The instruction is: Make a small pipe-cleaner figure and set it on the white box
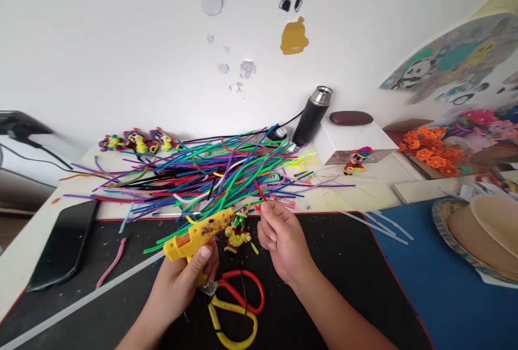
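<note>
My left hand (pixel 184 274) is wrapped round the handle of a yellow hot glue gun (pixel 204 231), its stained nozzle end pointing right. A long whitish glue stick (pixel 93 301) runs out of its back toward the lower left. My right hand (pixel 285 239) is closed in a pinch on a short red pipe cleaner (pixel 259 190), which pokes up from the fingertips. Between both hands, a small pipe-cleaner figure (pixel 237 234) in green, yellow and magenta is on the black mat, close to the nozzle. Scissors (pixel 234 307) with red and yellow handles lie below, blades partly hidden by my left hand.
A heap of coloured pipe cleaners (pixel 202 172) spreads behind the mat (pixel 335 296). Finished figures (pixel 140 141) sit at back left, another figure (pixel 356 161) by a white box (pixel 343 137). A black thermos (pixel 311 115), phone (pixel 65 242), loose glue sticks (pixel 380 226) and round container (pixel 473 237) surround it.
</note>
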The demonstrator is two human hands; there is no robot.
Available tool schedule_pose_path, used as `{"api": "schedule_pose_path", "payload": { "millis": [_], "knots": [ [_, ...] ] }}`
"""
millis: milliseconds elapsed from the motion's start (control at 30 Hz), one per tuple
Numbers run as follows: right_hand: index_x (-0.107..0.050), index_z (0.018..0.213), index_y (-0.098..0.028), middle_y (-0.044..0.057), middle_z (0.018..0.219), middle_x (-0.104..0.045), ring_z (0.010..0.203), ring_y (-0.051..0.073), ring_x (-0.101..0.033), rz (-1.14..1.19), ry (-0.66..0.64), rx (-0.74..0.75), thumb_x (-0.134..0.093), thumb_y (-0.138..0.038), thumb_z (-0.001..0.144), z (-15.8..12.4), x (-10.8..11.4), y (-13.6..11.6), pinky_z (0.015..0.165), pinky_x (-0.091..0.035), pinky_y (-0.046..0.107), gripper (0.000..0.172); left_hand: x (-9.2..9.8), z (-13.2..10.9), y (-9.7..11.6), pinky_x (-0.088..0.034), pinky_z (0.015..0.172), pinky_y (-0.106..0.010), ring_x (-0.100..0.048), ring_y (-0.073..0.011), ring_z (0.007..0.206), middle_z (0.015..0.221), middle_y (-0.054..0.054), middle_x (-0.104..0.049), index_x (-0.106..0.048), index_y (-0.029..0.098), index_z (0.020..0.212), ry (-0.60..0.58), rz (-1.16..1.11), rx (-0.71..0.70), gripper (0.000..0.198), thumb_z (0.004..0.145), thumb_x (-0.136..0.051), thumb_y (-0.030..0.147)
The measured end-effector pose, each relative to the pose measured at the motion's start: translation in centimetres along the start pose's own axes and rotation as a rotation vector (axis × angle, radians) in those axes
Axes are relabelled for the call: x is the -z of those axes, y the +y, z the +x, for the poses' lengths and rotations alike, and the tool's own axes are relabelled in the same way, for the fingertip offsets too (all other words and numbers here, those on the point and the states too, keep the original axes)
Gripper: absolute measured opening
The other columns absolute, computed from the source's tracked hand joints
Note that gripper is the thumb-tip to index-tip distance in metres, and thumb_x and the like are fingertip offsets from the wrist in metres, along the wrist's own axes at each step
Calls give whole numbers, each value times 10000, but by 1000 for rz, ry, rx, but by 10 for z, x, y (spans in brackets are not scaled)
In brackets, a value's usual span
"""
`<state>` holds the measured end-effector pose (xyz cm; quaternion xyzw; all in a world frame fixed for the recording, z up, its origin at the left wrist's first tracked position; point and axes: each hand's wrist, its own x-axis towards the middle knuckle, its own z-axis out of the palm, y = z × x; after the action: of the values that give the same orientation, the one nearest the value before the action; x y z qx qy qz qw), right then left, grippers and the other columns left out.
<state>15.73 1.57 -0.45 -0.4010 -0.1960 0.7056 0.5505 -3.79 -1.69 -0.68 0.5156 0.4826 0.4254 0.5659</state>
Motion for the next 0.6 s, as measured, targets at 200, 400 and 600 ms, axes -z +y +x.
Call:
{"api": "schedule_pose_path", "payload": {
  "millis": [200, 400, 600],
  "knots": [
    [-545, 761, -201, -118, 479, -328, 408, 47, -233, -10, -10, -6, -860, -469, 821, 0, 4, -3, 432, -119, 234, 418, 58, -16, 11, -447, 488, -269, -554, -178, 518, 604, 17, -524, -651, 198, 924, 261, 143, -31, 428, 939, -594, 622],
    [-567, 767, -196, -117, 474, -329, 404, 49, -242, -24, -27, -24, -864, -467, 820, -2, 5, -3, 440, -126, 246, 406, 122, -46, 7, -371, 536, -233, -625, -217, 608, 722, 6, -663, -681, 253, 1042, 515, 1170, 149, 304, 908, -645, 524],
    [-545, 750, -197, -116, 477, -328, 408, 49, -245, -23, -36, -19, -861, -458, 825, -6, 2, -2, 441, -134, 242, 417, 136, -68, -3, -442, 591, -260, -753, -314, 846, 929, -60, -760, -581, 235, 1121, 361, 1535, 80, 275, 999, -521, 475]
  ]
}}
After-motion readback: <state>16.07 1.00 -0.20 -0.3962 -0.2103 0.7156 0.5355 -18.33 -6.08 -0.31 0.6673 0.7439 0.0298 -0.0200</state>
